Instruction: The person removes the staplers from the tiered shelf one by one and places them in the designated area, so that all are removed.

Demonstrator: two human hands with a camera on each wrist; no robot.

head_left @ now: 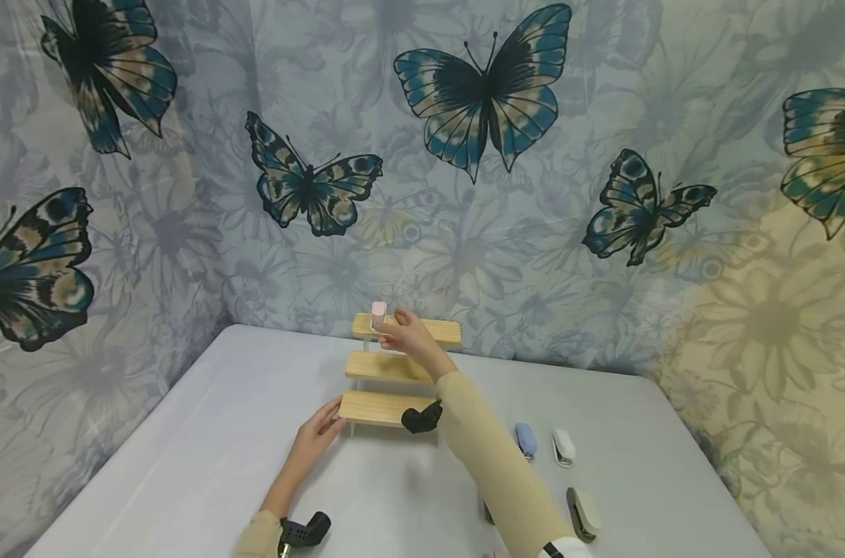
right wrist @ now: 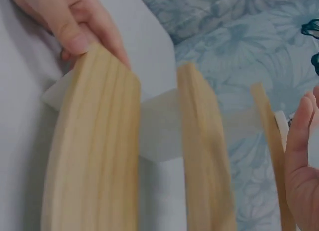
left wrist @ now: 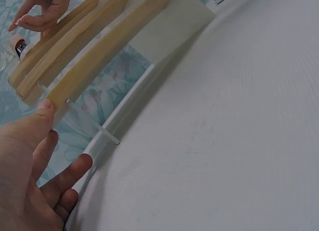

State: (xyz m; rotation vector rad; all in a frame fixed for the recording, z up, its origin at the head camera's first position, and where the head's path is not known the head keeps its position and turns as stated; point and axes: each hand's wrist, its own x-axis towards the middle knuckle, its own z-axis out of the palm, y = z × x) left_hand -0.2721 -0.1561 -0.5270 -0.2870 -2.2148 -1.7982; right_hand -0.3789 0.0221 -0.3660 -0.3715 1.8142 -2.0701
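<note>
Placing a small pink bottle (head_left: 378, 315) on the top step of the three-tier wooden riser (head_left: 394, 364) at the back of the desk (head_left: 185, 434). Right hand (head_left: 408, 335) pinches the bottle, fingers curled round it. Left hand (head_left: 319, 431) is relaxed, thumb and fingertips touching the bottom step's left end. Judging step: set-down, not let go. Next likely needs the bottle upright, then a clean release. Blue, white and beige stapler-like items (head_left: 563, 448) lie right of the riser. No readable labels or writing
</note>
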